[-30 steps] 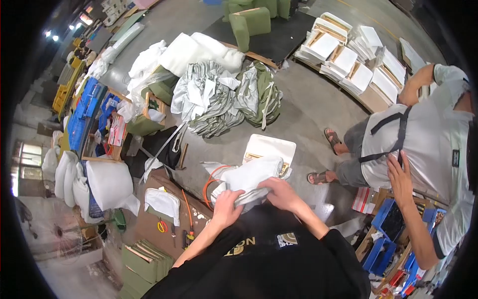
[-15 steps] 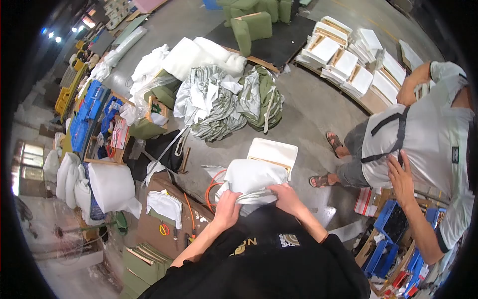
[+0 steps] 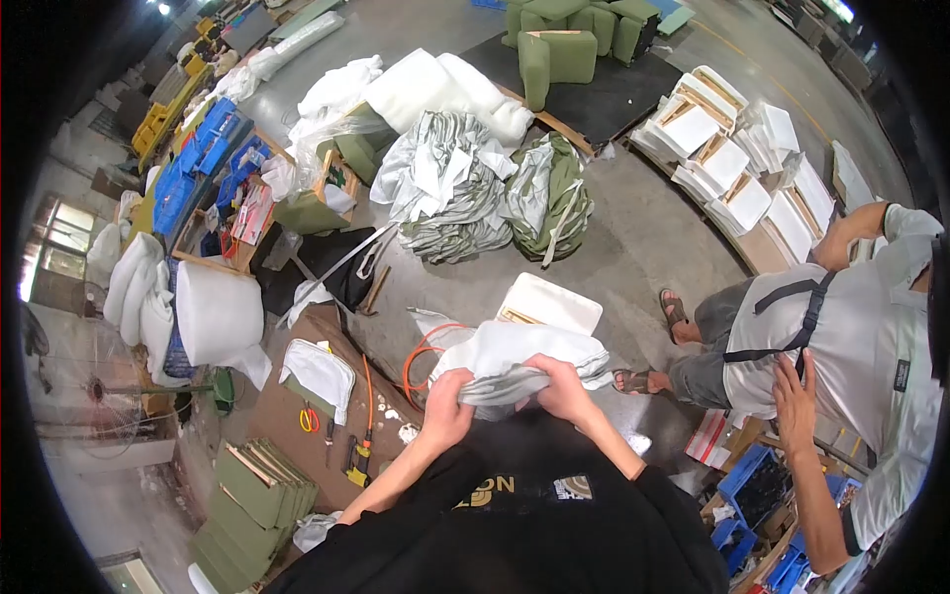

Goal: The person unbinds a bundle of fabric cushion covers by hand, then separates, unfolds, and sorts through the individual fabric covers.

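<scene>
A bundle of white and light grey fabric (image 3: 520, 358) is stretched between my two hands in front of my chest. My left hand (image 3: 448, 406) is closed on its near left edge, and my right hand (image 3: 564, 389) is closed on the near edge further right. Just beyond the fabric lies a white padded panel (image 3: 554, 301) with a wooden strip, partly covered by it. An orange hose (image 3: 418, 364) curls at the left of the bundle.
Piled grey-green covers (image 3: 450, 193) lie ahead. Scissors (image 3: 310, 420) and a yellow-black tool (image 3: 357, 462) rest on a brown surface (image 3: 287, 396) at left. A co-worker (image 3: 821, 327) stands at right, near blue bins (image 3: 752, 483). White panels (image 3: 722, 158) are stacked behind.
The view has turned, shifting the surroundings. The fabric between my hands has spread wider to the right, and its near edge now hangs in folds. Both hands still grip it.
</scene>
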The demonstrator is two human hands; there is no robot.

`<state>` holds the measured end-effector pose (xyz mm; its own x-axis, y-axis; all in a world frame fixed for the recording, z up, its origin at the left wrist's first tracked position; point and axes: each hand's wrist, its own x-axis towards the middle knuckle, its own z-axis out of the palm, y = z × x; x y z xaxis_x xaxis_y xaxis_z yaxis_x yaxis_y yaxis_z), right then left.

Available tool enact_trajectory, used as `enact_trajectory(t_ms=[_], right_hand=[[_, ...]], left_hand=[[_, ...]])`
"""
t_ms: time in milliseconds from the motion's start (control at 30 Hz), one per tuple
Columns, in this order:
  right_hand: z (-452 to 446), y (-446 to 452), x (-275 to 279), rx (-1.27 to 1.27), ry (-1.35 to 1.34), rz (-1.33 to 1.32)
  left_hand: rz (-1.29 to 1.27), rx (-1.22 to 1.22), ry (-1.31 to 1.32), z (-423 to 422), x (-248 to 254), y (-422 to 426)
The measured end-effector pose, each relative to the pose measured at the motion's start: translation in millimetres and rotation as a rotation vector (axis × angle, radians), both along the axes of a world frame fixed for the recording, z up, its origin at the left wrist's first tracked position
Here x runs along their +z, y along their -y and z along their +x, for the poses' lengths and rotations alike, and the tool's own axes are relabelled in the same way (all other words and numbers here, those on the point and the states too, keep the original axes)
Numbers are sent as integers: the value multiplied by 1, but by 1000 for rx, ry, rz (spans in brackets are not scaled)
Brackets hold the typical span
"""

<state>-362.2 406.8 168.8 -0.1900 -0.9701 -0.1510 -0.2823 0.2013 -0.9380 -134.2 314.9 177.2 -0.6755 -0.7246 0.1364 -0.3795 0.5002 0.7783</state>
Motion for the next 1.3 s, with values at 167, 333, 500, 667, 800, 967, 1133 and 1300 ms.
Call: enact_trajectory(t_ms=[167,333,500,667,800,967,1133,1300], right_hand=[[10,33,26,57,94,-72],[-16,76,22,314,361,-35],[-75,153,-11,-261,607,117],[-57,129,-25,-44,608,161],[-24,85,-122,-65,488,37],[-3,17,-125,-246,563,357],[8,-40,-176,-419,377,569],[13,-128,-253,-581,321,788]], left_hand=[[77,118,-32,-12,28,3],[85,226,-23,-6,24,11],[209,242,-51,-1,22,1],[246,351,57,12,14,-16],[222,359,131,19,22,-19],[124,333,72,29,16,-22],[28,292,2,63,-2,-33],[-74,336,108,112,15,-56]])
